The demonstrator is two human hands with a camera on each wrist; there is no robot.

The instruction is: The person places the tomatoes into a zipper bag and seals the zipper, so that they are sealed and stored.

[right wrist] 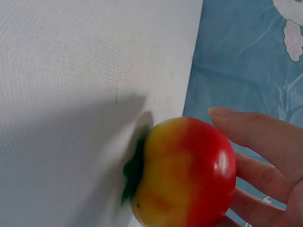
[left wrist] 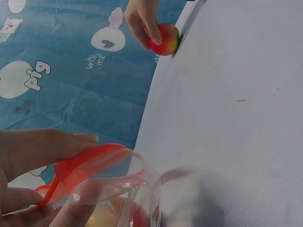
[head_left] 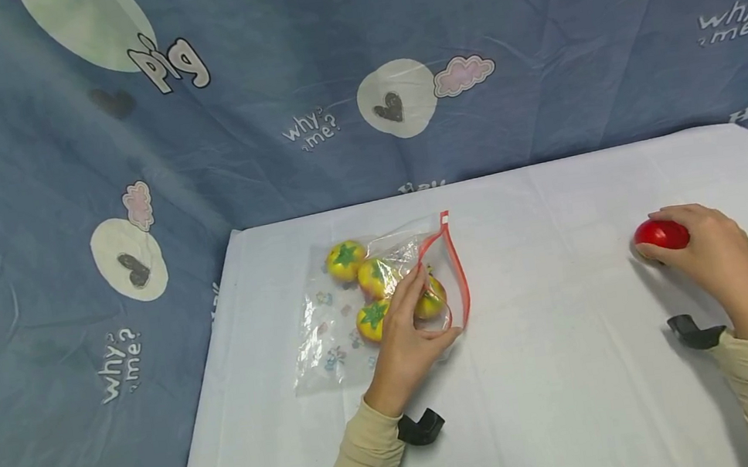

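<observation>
A clear zip bag (head_left: 320,361) with a red slider strip (head_left: 462,285) lies left of centre on the white cloth. Several yellow-green toy fruits (head_left: 346,260) with green star-shaped caps show through its plastic. My left hand (head_left: 404,343) grips the bag's mouth; in the left wrist view the red edges (left wrist: 94,161) stand apart between thumb and fingers. Far to the right, my right hand (head_left: 720,253) holds a red-and-yellow toy fruit (right wrist: 189,170) shaped like a persimmon, thumb and fingers round its red end. Its green cap (right wrist: 135,168) faces down, close over the cloth.
White cloth (head_left: 558,366) covers the table and stretches between the two hands. A blue printed curtain (head_left: 294,41) hangs along the back and left edges. Black wrist mounts (head_left: 421,428) sit at both cuffs.
</observation>
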